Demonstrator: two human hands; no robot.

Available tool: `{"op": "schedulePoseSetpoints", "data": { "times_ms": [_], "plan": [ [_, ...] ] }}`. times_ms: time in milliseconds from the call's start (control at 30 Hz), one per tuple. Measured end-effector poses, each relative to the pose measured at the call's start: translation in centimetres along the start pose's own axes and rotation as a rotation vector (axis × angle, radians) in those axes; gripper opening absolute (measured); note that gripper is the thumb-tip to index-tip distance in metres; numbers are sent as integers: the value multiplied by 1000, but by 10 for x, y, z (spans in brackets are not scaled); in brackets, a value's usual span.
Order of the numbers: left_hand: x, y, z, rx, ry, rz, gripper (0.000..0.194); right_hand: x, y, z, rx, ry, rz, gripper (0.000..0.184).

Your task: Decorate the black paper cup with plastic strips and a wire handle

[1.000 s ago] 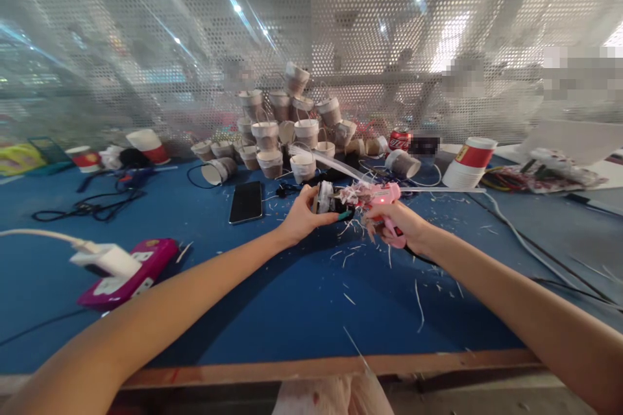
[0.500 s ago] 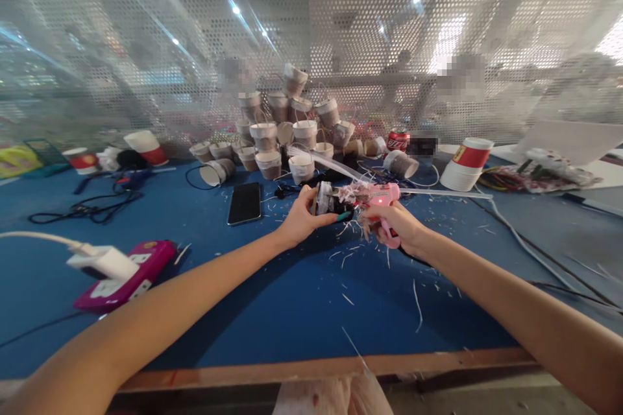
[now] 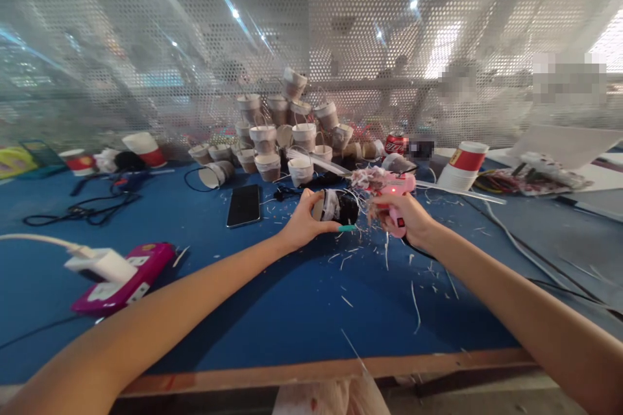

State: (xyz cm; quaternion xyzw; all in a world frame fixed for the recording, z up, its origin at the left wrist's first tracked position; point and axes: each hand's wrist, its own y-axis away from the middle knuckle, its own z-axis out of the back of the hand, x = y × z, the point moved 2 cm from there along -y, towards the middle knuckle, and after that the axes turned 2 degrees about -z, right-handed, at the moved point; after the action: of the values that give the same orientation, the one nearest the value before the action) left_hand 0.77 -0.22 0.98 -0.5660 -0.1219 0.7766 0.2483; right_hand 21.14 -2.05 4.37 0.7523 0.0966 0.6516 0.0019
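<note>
My left hand [image 3: 305, 220] grips a small cup [image 3: 331, 205], tipped on its side, white at the base end and black toward the right. My right hand [image 3: 406, 217] is wrapped round the handle of a pink hot glue gun [image 3: 394, 188] with a lit red light. Stringy glue residue clings to the gun's front end, which sits just right of and above the cup, apart from it. A clear glue stick [image 3: 462, 194] lies behind the gun; whether it is in the gun I cannot tell.
Little pots with wire handles [image 3: 263, 139] are stacked behind my hands. A phone [image 3: 244, 205] and a purple power strip [image 3: 141, 275] lie left. Paper cups [image 3: 464, 165], a soda can [image 3: 394, 142] and cables [image 3: 516, 233] are at right. Glue threads litter the blue table [image 3: 292, 311].
The glue gun has moved right and slightly up, away from the cup. More of the cup's black part now shows in my left hand, which has stayed nearly in place.
</note>
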Motion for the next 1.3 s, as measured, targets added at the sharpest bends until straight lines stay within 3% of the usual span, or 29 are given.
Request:
{"op": "schedulePoseSetpoints", "data": {
  "times_ms": [167,333,533,967,1300],
  "plan": [
    [-2,-3,7,-8,-156,-77,36,8,2,4,38,56,55,24],
    [-8,-4,16,-55,-350,-209,48,11,3,4,40,169,126,25],
    [-11,-2,19,-189,-566,-301,40,7,0,4,34,366,157,32],
    [-11,0,19,-209,-594,-341,37,3,-1,3,39,499,179,43],
    [-11,1,19,-202,-581,-336,36,2,-3,6,21,506,194,37]
  ]
}}
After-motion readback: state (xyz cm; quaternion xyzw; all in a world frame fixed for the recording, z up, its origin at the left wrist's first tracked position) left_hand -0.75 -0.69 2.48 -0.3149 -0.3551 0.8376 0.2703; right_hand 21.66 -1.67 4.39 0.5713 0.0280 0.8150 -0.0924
